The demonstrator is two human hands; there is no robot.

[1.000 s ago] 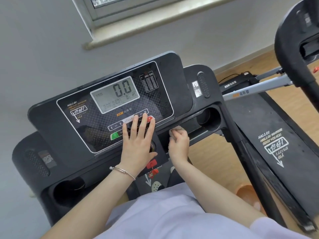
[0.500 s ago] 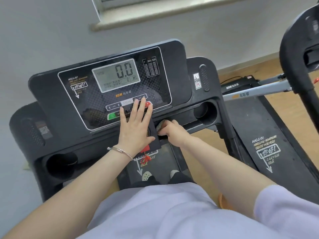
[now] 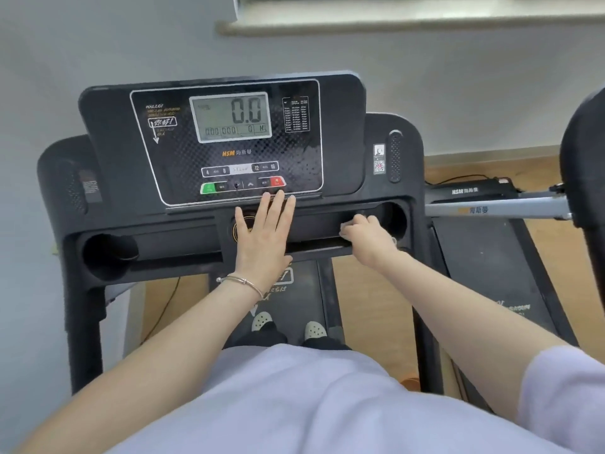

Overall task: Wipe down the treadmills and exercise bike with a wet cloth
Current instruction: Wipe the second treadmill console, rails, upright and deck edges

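Note:
I stand on a black treadmill (image 3: 343, 132) whose console display reads 0.0. My left hand (image 3: 263, 235) lies flat with straight fingers on the centre of the console, fingertips just below the red button. My right hand (image 3: 368, 237) grips a small pale cloth (image 3: 345, 231), mostly hidden under the fingers, inside the shallow tray right of the centre, close to the right cup holder (image 3: 397, 221). A second treadmill (image 3: 491, 257) stands to the right.
A black upright of another machine (image 3: 586, 165) rises at the right edge. A grey handlebar (image 3: 497, 209) crosses between the two treadmills. The left cup holder (image 3: 109, 252) sits open. A wall and windowsill (image 3: 393, 26) are ahead. Cables lie on the wooden floor.
My right hand with the cloth has slid rightwards along the tray, from beside the left hand toward the right cup holder. My left hand has slipped down off the buttons. The camera view swung level.

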